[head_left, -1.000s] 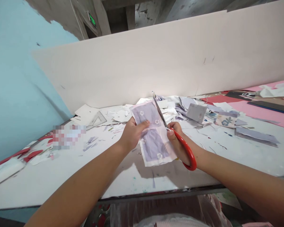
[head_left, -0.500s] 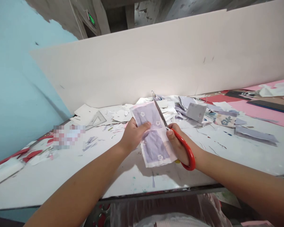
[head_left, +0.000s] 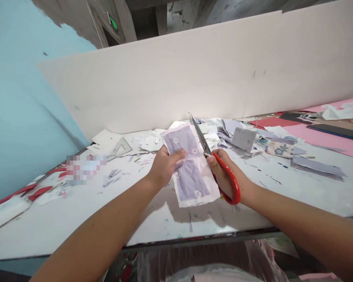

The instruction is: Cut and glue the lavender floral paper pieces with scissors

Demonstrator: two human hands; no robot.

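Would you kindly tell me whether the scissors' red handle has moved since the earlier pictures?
Yes, slightly: the red handle shows higher in view, farther from the table's front edge.

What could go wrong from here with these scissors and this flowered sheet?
The left hand grips the purple flowered sheet close to the red-handled scissors in the right hand, so a slip could nick a finger. The sheet looks creased, so a cut might run crooked. Loose paper scraps lie beyond, so a small offcut could get lost among them.
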